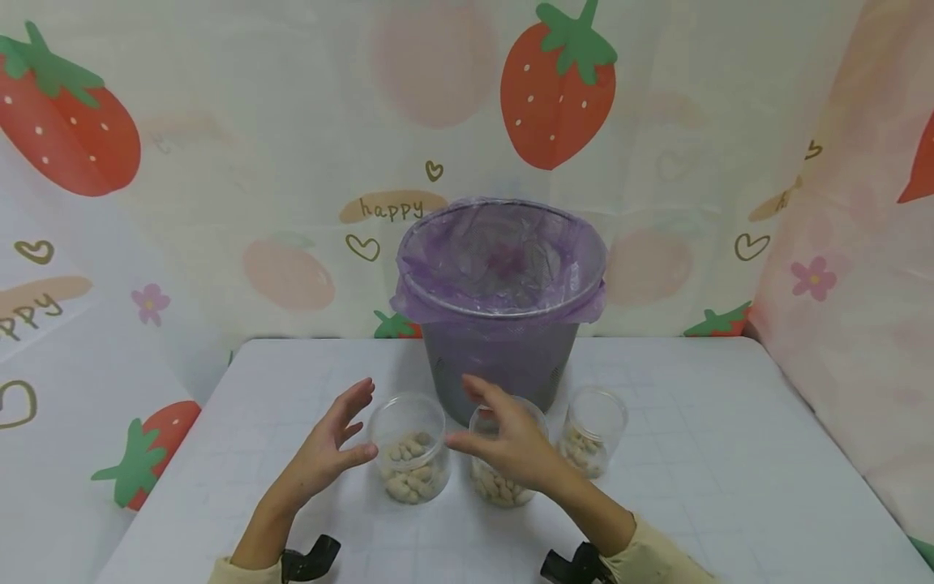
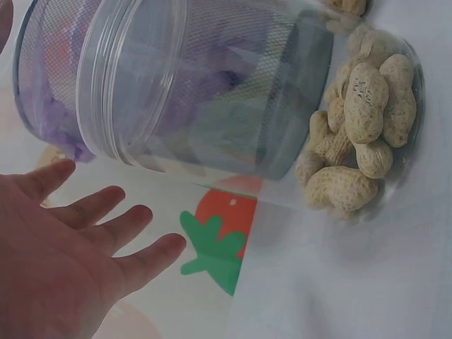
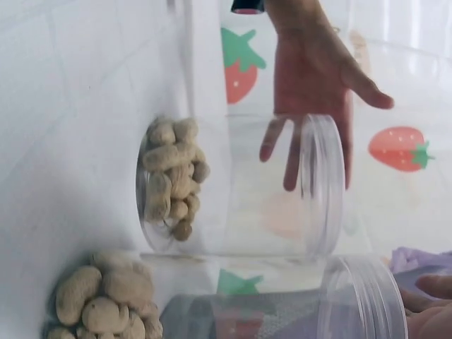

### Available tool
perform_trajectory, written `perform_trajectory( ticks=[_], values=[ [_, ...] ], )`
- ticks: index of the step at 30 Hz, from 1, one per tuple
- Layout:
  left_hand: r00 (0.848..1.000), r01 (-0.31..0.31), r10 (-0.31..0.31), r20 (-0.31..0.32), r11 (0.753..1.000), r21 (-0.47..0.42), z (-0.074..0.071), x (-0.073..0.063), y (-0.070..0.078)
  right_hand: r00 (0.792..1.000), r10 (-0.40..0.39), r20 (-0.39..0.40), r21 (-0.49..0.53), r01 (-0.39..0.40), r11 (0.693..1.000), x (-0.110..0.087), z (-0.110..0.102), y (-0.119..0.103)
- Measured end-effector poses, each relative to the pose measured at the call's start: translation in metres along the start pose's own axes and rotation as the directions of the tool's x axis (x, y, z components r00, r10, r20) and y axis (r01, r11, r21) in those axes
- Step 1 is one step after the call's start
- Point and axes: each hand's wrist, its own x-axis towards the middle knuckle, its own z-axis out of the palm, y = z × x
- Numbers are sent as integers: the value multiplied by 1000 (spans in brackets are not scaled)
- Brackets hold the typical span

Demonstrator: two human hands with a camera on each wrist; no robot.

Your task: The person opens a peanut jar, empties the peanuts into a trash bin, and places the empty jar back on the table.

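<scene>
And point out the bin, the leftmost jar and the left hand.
Bin (image 1: 503, 357): head view, grey outer wall.
Leftmost jar (image 2: 229, 92): left wrist view, clear side wall.
Left hand (image 2: 67, 258): left wrist view, palm.

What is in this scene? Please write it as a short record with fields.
jars: left jar, middle jar, right jar; all clear
contents: peanuts in each jar
left hand: beside left jar, holding nothing
right hand: overlapping middle jar in head view, holding nothing
bin: behind the jars, purple bag inside
surface: white table
</scene>
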Motion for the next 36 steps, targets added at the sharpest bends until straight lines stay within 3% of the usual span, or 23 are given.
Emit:
perform_trajectory(
  ticks=[6,14,24,30,36],
  values=[
    [1000,6,-6,11,1000,-20,0,0,-2,999,39,0,38,-39,999,3,15,-2],
    [999,24,-22,46,999,-39,2,2,-4,997,82,-13,10,-82,997,2,30,-5],
    [996,36,-31,87,998,-52,3,3,-7,996,88,-2,-96,-88,992,0,45,-14],
    [994,40,-31,104,996,-76,1,1,-9,994,103,-34,-97,-106,990,1,55,-11],
    [993,65,-57,101,995,-80,1,0,-12,988,151,-36,-36,-152,988,0,66,-6]
  ],
)
